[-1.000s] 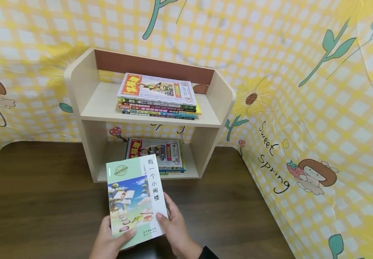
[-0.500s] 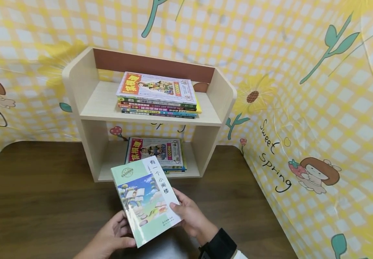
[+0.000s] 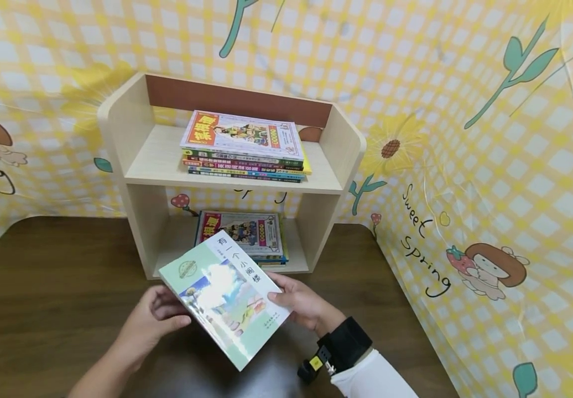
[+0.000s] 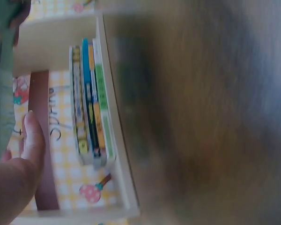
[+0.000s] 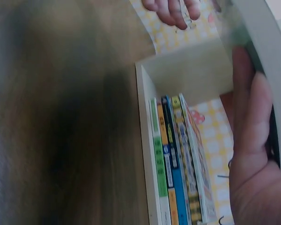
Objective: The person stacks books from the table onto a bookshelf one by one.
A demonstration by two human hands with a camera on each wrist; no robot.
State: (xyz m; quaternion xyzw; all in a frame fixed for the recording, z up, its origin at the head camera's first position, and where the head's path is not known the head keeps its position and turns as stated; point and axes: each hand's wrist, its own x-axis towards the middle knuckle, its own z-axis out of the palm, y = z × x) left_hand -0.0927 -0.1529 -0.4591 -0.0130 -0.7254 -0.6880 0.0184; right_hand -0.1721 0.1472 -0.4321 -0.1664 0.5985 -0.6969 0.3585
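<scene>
A paperback book (image 3: 229, 298) with a pale green and white cover and a bright picture is held tilted in front of the shelf. My right hand (image 3: 311, 304) grips its right edge, thumb on the cover and fingers underneath. In the right wrist view, those fingers (image 5: 253, 112) lie along the book's underside. My left hand (image 3: 154, 318) is beside the book's left edge, fingers loosely bent and thumb apart. In the left wrist view, the left thumb (image 4: 33, 136) points up near the green cover (image 4: 1, 103). Glare hides part of the cover picture.
A two-tier wooden shelf (image 3: 139, 179) stands at the back of the dark wooden table (image 3: 57, 309). One book stack (image 3: 244, 146) lies on its upper tier, another stack (image 3: 261, 235) on the lower, partly behind the held book. Yellow checked cloth (image 3: 465, 166) lines the back and sides.
The book has turned anticlockwise, its top leaning further left. My left hand has come off its lower left edge and moved left; my right hand has shifted right and up, still gripping.
</scene>
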